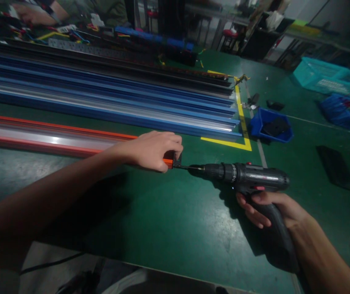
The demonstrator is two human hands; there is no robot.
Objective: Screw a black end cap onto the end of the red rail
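Observation:
My left hand (153,151) is closed over the right end of a long orange metal profile (55,140) that lies across the green table. A small black end cap (177,159) sits at that end, under my fingertips. Wrapped around the handle of a black cordless drill (254,176) is my right hand (273,208). The drill points left, and its thin bit (190,167) reaches the end cap. Whether a screw sits at the bit's tip is too small to tell.
Several blue profiles (116,104) lie behind the orange one, beside yellow tape (245,141). A blue bin (271,124) with black parts, a black flat object (336,167) and a teal crate (328,77) stand to the right. Another person's hand (34,15) is at upper left, near wires.

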